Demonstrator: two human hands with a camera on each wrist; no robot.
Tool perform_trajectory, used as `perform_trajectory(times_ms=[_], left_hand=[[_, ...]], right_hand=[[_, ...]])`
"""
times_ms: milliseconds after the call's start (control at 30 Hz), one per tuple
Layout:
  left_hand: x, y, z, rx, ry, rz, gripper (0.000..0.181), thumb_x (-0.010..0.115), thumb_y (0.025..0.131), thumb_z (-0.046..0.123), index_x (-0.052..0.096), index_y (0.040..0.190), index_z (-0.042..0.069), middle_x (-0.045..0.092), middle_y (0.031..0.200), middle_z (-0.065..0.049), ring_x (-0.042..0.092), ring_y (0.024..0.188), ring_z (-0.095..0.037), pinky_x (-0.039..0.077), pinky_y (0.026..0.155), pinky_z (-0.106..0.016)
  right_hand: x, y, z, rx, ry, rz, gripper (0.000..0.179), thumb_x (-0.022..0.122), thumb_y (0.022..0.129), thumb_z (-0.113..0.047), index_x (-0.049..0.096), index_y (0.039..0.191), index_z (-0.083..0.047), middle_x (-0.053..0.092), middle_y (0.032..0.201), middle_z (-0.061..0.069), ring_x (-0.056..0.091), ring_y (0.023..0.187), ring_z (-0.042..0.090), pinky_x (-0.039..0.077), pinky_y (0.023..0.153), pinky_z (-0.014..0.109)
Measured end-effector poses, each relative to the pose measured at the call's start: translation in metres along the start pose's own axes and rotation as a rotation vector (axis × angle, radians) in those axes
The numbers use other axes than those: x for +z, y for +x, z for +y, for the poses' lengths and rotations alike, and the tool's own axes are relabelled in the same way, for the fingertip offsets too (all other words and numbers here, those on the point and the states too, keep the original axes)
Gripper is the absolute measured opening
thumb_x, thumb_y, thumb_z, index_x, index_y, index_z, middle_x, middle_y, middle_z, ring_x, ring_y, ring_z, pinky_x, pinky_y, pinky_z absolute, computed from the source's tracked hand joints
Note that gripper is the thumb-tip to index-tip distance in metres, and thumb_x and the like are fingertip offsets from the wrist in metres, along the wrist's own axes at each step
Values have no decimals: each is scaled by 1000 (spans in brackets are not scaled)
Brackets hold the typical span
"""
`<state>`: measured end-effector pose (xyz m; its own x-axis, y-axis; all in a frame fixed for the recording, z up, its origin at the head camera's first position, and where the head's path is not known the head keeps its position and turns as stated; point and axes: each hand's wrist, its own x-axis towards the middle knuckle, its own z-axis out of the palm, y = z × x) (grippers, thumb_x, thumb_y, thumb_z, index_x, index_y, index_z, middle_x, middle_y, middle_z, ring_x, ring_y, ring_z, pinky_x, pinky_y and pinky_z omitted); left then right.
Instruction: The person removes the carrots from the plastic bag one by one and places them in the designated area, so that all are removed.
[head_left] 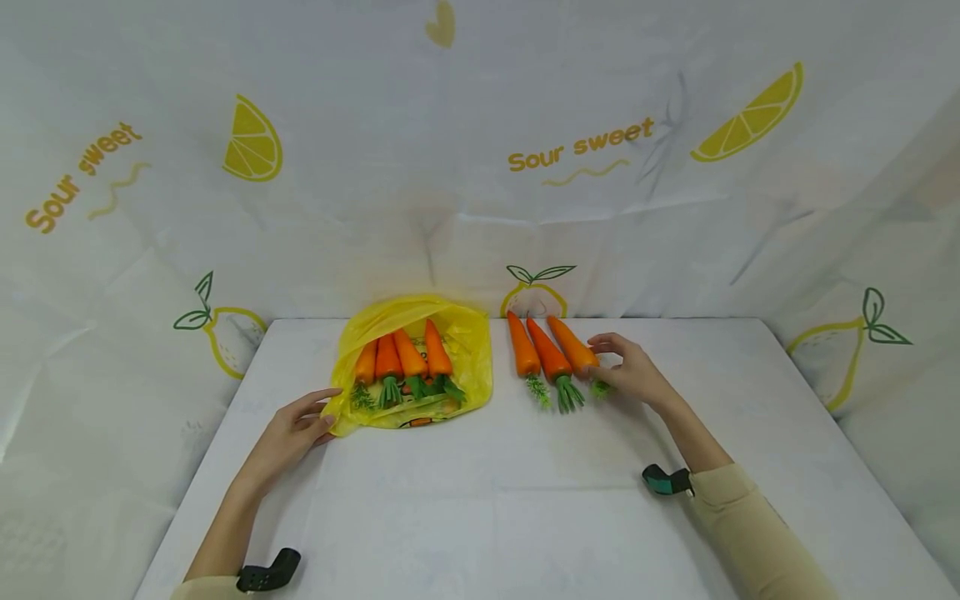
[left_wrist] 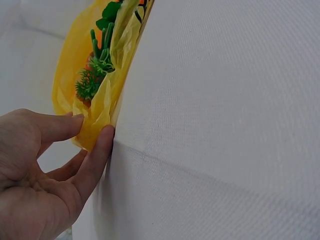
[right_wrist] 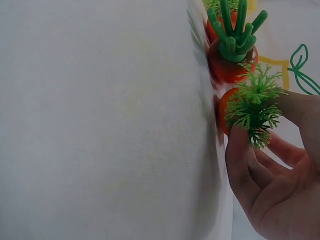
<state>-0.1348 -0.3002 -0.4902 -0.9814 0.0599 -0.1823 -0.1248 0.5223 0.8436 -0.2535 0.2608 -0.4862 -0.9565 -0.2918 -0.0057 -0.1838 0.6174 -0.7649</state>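
Beige sleeves [head_left: 750,529] and dark wrist devices [head_left: 272,571] come nearest in the head view, the left sleeve mostly cut off at the lower edge. Left of centre, the left hand [head_left: 287,437] pinches the lower-left edge of a yellow bag [head_left: 477,350], where four carrots [head_left: 409,355] lie side by side, leaves towards the camera. Right of centre, three loose carrots [head_left: 549,348] lie on the white bench [head_left: 480,521]; the right hand [head_left: 636,377] curls thumb and fingers about the thick end of the rightmost one, partly covering its leaves. A good hold here, I judge, takes the firm orange body rather than the feathery tuft, and lifts it clear of its neighbour.

From the left wrist, thumb and fingers nip the thin film at centre left. A light, steady pinch should hold the edge without tearing it. Folds hide most of the carrot bodies; green leaves show at the top.

From the right wrist, the feathery leaves at right mask the carrot's end and the thumb tip, so how firm the grip is cannot be told. Another carrot, at the upper edge, is cut off.
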Motion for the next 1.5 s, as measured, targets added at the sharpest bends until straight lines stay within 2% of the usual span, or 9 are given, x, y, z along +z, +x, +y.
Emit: perform_trajectory(times_ms=[300,467,567,667,867,1067,1233,1500], left_hand=[[1,0,0,-4,-4,1,50,64,110,19,54,158,9,55,151,-34,72,120,-34,66,89,-22],[0,0,0,-8,-11,-3,51,65,110,19,53,159,10,54,152,-34,71,122,-34,66,90,-23],[0,0,-1,-5,-9,0,51,65,110,19,54,159,10,55,151,-33,72,122,-34,66,90,-23],[0,0,-1,5,-7,1,50,65,110,18,54,158,10,56,150,-33,72,121,-34,66,89,-23],[-1,0,0,13,-11,3,50,64,110,16,54,158,9,58,148,-33,72,120,-34,67,89,-22],[0,-1,-1,7,-16,0,50,64,110,17,54,158,8,58,148,-33,73,120,-33,67,88,-23],[0,-1,0,1,-12,0,50,64,110,18,54,158,9,58,148,-33,73,121,-33,67,89,-24],[0,0,0,2,-9,3,49,63,110,17,54,158,9,58,148,-33,72,120,-32,65,88,-19]], right_hand=[[-4,-4,-2,-10,-14,1,50,72,105,-19,56,145,6,65,143,33,60,137,52,58,108,60],[-10,-6,-2,37,-21,-6,50,71,106,-23,56,145,3,68,140,33,71,119,45,67,86,38],[-14,-6,-2,59,-21,-11,49,71,106,-25,57,145,3,67,139,33,74,108,39,68,74,32],[-17,-8,-4,66,-29,-3,47,71,106,-25,59,142,3,69,137,33,73,108,38,69,74,36],[-23,-10,-9,66,-21,31,44,71,106,-20,61,139,5,70,133,33,79,95,35,68,70,30],[-25,-8,-11,67,-24,50,46,73,105,-21,60,139,8,70,133,34,80,92,33,68,72,30],[-29,-7,-17,18,-13,78,43,71,106,-19,61,138,9,72,129,34,81,90,38,69,72,31],[-29,0,-34,-36,-15,101,39,71,106,-18,63,135,6,73,126,33,80,93,45,67,71,23]])
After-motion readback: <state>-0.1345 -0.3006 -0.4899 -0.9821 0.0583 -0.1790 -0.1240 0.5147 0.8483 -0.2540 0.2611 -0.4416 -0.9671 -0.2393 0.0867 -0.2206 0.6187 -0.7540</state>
